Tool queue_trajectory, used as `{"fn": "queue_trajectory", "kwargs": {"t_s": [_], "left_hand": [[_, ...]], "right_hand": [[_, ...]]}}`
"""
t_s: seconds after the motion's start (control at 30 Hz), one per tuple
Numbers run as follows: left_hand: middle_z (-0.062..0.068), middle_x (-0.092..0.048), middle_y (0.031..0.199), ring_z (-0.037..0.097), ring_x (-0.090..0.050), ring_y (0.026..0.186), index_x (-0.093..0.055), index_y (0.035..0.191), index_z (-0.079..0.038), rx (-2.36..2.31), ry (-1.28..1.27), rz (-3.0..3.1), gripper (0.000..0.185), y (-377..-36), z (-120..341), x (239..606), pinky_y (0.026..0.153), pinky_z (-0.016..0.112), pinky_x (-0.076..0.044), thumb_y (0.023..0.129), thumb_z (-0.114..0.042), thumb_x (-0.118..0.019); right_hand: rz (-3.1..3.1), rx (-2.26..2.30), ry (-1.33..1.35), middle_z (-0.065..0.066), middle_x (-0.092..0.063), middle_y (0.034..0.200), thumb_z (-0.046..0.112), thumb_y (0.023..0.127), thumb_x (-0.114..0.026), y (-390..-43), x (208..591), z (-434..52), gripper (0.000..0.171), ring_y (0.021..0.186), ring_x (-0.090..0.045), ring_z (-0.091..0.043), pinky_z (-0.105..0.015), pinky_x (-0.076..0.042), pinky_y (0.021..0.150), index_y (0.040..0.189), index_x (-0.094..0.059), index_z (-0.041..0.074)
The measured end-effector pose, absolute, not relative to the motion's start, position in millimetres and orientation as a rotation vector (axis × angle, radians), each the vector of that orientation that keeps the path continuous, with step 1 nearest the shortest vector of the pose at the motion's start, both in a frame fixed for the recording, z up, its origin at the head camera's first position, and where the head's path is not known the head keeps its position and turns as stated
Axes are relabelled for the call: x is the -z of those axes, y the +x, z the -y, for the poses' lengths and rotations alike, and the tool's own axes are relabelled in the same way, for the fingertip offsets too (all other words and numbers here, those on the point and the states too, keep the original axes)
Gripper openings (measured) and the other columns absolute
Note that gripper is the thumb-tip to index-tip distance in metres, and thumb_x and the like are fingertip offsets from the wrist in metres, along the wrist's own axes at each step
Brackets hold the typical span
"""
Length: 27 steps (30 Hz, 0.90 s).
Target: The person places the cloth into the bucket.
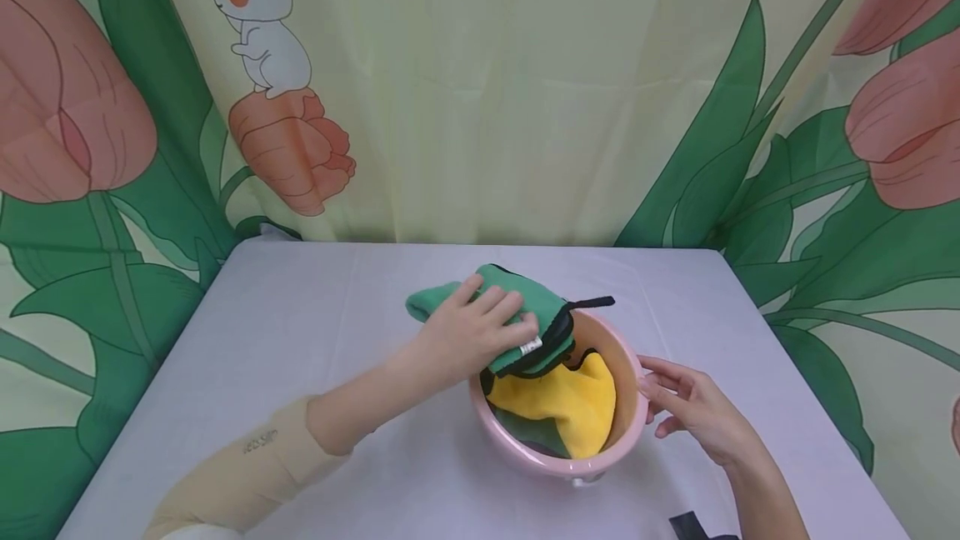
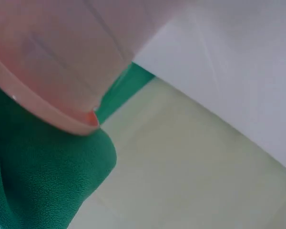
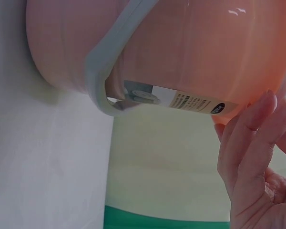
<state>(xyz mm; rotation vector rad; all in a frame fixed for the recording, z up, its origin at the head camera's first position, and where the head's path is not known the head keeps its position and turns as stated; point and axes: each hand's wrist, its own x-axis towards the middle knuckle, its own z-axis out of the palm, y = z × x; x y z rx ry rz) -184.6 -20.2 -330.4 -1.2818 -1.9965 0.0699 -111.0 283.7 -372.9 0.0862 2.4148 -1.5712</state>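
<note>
A pink bucket (image 1: 525, 458) stands on the table, with a yellow cloth (image 1: 581, 407) and a dark green cloth (image 1: 525, 430) inside it. My left hand (image 1: 468, 332) grips a green cloth (image 1: 531, 298) with black edging, a black loop and a white tag, held over the bucket's left and back rim. In the left wrist view this green cloth (image 2: 52, 167) bulges below the bucket rim (image 2: 47, 114). At the bucket's right side, my right hand (image 1: 697, 411) holds the rim with thumb and fingers. Its fingertips (image 3: 264, 102) lie against the wall near the rim.
A white cloth covers the table (image 1: 345, 315). Behind it hangs a curtain (image 1: 480, 107) printed with tulips, leaves and a rabbit on a carrot. A pale handle (image 3: 97, 71) and a printed label (image 3: 186, 100) are on the bucket's side. Near the front edge lies a black strip (image 1: 690, 526).
</note>
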Motion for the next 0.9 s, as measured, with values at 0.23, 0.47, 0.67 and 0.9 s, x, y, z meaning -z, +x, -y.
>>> {"fn": "queue_trajectory", "kwargs": {"t_s": [0.23,0.47,0.67,0.9], "left_hand": [[-0.005,-0.051,0.088,0.011,-0.047,0.078,-0.049,0.091,-0.022,-0.092,-1.326,1.817,0.023,-171,0,342,0.077,0.029,-0.041,0.087,-0.004,-0.035],[-0.008,-0.049,0.085,0.008,-0.044,0.075,-0.049,0.090,-0.027,-0.127,-1.415,1.791,0.028,-166,-16,355,0.072,0.025,-0.037,0.088,-0.005,-0.033],[-0.010,-0.050,0.094,0.008,-0.043,0.080,-0.050,0.099,-0.032,-0.210,-1.576,1.968,0.024,-166,-24,361,0.075,0.024,-0.034,0.093,-0.012,-0.037],[-0.011,-0.051,0.112,0.007,-0.045,0.097,-0.049,0.117,-0.040,-0.390,-1.729,2.177,0.026,-168,-34,363,0.082,0.025,-0.035,0.093,-0.029,-0.049]], "right_hand": [[-2.411,1.577,0.061,-0.010,-0.060,0.093,0.020,0.092,-0.054,-111,372,-284,0.057,0.068,-0.060,-0.016,-0.028,-0.053,0.055,0.136,-0.031,-0.009],[-2.396,1.605,0.020,-0.007,-0.062,0.092,0.015,0.093,-0.052,-110,372,-284,0.055,0.067,-0.059,-0.015,-0.030,-0.053,0.052,0.134,-0.031,-0.012],[-2.385,1.603,0.039,-0.002,-0.063,0.087,0.018,0.093,-0.051,-110,372,-284,0.053,0.067,-0.059,-0.015,-0.030,-0.053,0.052,0.134,-0.033,-0.011],[-2.393,1.590,0.056,-0.006,-0.061,0.090,0.018,0.093,-0.051,-111,371,-283,0.055,0.068,-0.059,-0.014,-0.030,-0.053,0.053,0.134,-0.031,-0.012]]}}
